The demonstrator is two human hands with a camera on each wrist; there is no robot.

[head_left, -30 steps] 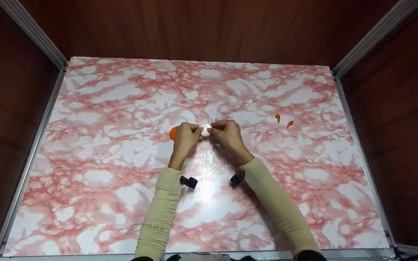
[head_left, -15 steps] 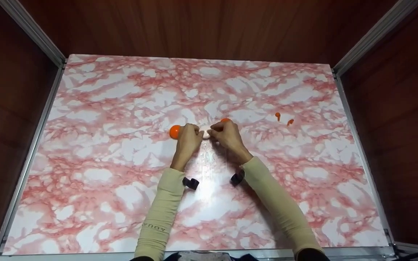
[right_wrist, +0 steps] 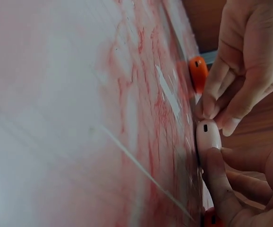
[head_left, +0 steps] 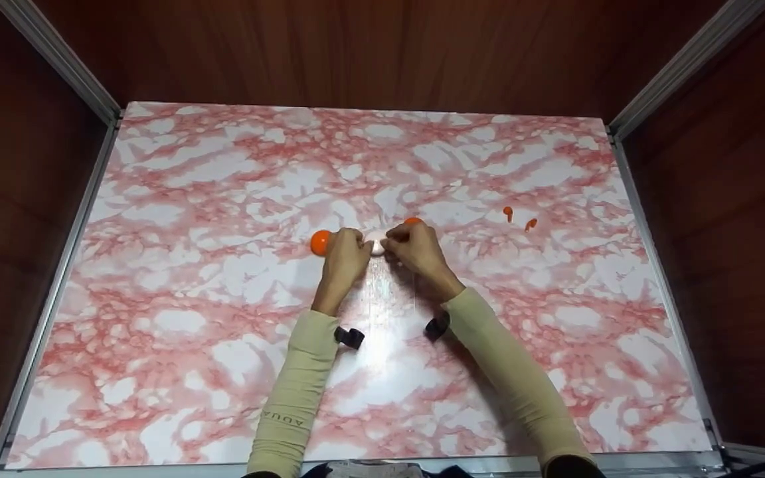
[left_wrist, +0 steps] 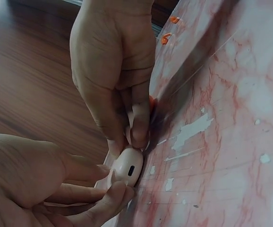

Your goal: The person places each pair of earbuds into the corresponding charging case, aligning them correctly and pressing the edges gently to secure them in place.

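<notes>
In the head view a small white earbud charging case [head_left: 377, 243] lies on the table between my two hands. My left hand [head_left: 346, 255] pinches its left side between thumb and fingers. From the opposite side my right hand [head_left: 420, 249] grips it with thumb and fingertips. The left wrist view shows the white case [left_wrist: 128, 166] with its dark charging port facing the camera. An orange case [head_left: 320, 242] sits just left of my left hand, and another orange case [head_left: 413, 220] is mostly hidden behind my right hand. Whether the white case's lid is raised cannot be seen.
Two loose orange earbuds, one [head_left: 508, 214] upper left of the other [head_left: 531, 224], lie to the right of my hands. The pink-and-white marbled table [head_left: 176, 322] is bounded by metal rails and dark wood panels [head_left: 356, 53].
My left hand has shifted slightly right, uncovering more of the left orange case. The other orange case has come into sight behind my right hand. Both hands stay at the white earbud case.
</notes>
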